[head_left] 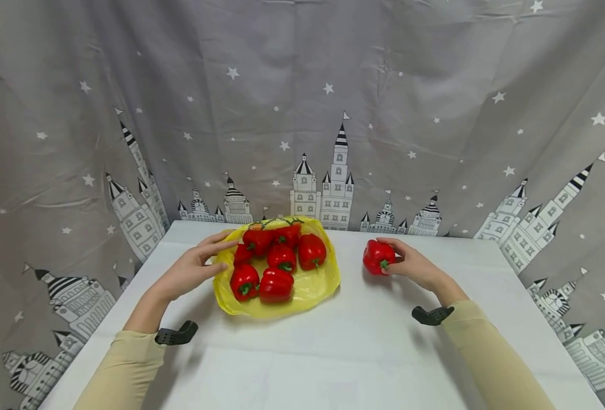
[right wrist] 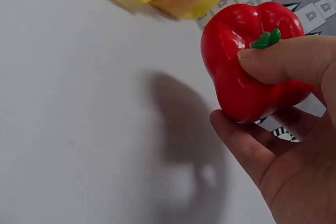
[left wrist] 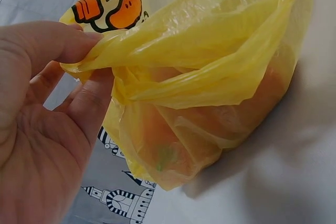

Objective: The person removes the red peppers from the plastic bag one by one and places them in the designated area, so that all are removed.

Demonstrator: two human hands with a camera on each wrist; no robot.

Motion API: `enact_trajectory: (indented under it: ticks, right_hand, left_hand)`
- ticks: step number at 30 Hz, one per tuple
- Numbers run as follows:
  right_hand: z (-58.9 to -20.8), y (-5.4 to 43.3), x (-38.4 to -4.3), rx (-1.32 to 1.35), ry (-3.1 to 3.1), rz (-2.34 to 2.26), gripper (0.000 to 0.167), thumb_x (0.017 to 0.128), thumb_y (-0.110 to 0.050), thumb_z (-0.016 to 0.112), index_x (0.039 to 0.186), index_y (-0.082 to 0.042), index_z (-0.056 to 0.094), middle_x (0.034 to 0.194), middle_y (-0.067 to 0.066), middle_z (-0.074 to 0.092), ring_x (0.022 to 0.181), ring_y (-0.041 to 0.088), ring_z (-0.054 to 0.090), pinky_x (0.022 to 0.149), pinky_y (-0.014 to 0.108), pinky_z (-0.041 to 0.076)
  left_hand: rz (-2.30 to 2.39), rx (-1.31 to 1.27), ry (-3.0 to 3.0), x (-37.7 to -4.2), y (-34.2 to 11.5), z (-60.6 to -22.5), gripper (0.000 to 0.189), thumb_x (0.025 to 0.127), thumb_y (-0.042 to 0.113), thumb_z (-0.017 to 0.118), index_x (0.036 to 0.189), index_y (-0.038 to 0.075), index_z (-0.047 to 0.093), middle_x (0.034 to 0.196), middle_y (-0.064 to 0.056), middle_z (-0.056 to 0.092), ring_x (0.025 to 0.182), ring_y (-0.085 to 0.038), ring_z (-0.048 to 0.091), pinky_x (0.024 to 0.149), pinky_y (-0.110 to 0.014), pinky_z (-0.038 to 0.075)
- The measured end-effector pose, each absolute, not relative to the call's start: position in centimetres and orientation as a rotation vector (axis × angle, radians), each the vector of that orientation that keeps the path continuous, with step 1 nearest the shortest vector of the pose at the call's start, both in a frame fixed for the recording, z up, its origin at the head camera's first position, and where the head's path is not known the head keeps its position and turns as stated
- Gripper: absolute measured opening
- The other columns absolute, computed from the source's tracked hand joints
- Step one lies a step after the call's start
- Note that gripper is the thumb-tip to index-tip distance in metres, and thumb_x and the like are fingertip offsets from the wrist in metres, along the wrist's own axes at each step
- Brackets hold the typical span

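My left hand (head_left: pixel 192 269) pinches the left edge of a yellow plastic bag (head_left: pixel 312 289) between thumb and fingers. In the left wrist view the bag (left wrist: pixel 210 87) shows a gathered fold at the grip and a printed cartoon duck face (left wrist: pixel 123 11). Several red bell peppers lie inside the wide mouth, one (head_left: pixel 276 285) of them near the front. To the right of the bag, my right hand (head_left: pixel 416 267) grips another red bell pepper (head_left: pixel 373 257). Its thumb presses beside the green stem (right wrist: pixel 266 39), and the pepper casts a shadow on the table below.
Both hands work over a white table (head_left: pixel 302 364). Behind it hangs a grey curtain (head_left: pixel 261 51) printed with stars and castles, reaching round both sides. A dark wrist strap (head_left: pixel 176 333) with a camera sits on each arm.
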State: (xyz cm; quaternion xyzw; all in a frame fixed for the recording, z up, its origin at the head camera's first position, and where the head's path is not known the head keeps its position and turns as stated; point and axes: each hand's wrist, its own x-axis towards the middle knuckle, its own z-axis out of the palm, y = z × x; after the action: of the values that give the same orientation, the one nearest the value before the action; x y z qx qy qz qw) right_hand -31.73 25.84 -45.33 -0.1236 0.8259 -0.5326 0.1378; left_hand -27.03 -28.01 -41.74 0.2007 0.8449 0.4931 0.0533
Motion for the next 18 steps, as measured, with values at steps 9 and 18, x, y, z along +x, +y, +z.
enact_trajectory:
  ticks: [9,18]
  right_hand:
    - [-46.0,25.2,-33.4,-0.343,2.433,-1.456,0.076,0.09,-0.005,0.07,0.158,-0.018,0.038,0.155,0.017,0.04,0.14,0.042,0.039,0.109,0.057,0.042]
    - [-47.0,24.6,-34.9,-0.337,2.411,-1.472,0.08,0.09,-0.004,0.069,0.16,-0.015,0.033,0.157,0.019,0.035,0.14,0.044,0.037,0.11,0.057,0.041]
  left_hand:
    - [1.504,0.619,2.558,-26.9,-28.0,-41.6,0.046,0.101,0.02,0.066,0.146,0.02,0.059,0.167,-0.002,0.025,0.15,-0.047,0.022,0.113,-0.065,0.032]
    - [1.514,0.625,2.56,-26.9,-28.1,-41.8,0.046,0.101,0.018,0.066,0.146,0.019,0.059,0.167,-0.002,0.025,0.151,-0.045,0.022,0.114,-0.062,0.032]
